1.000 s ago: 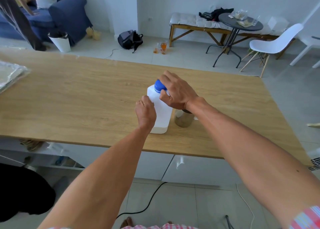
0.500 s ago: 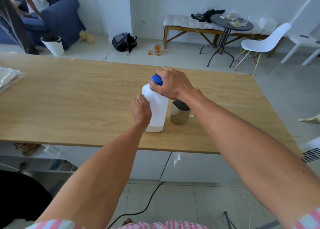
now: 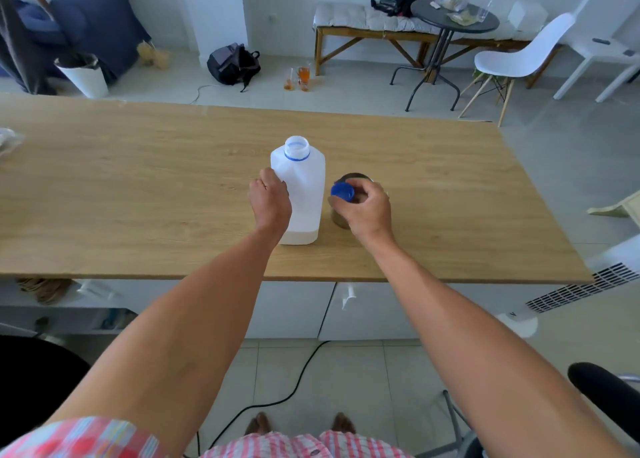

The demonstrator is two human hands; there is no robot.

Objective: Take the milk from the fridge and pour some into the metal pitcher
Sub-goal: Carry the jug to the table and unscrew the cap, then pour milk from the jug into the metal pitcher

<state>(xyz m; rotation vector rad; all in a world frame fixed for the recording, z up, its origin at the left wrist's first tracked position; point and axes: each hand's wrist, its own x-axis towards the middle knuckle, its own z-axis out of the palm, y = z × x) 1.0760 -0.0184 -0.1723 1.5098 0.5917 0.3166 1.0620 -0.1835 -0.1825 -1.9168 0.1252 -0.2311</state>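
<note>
Both hands busy — left hand (image 3: 270, 199) grips milk bottle (image 3: 302, 194), right hand (image 3: 364, 208) holds cap (image 3: 342, 192).

One milk bottle (image 3: 301, 194), one blue cap (image 3: 342, 192), one metal pitcher (image 3: 341, 220), two hands

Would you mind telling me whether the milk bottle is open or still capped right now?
Open. The milk bottle stands upright with its neck bare, and the blue cap is in the right hand, over the metal pitcher.

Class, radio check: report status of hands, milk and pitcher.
Left hand grips milk bottle, upright, uncapped. Right hand holds blue cap over metal pitcher. Nothing poured yet.
</note>
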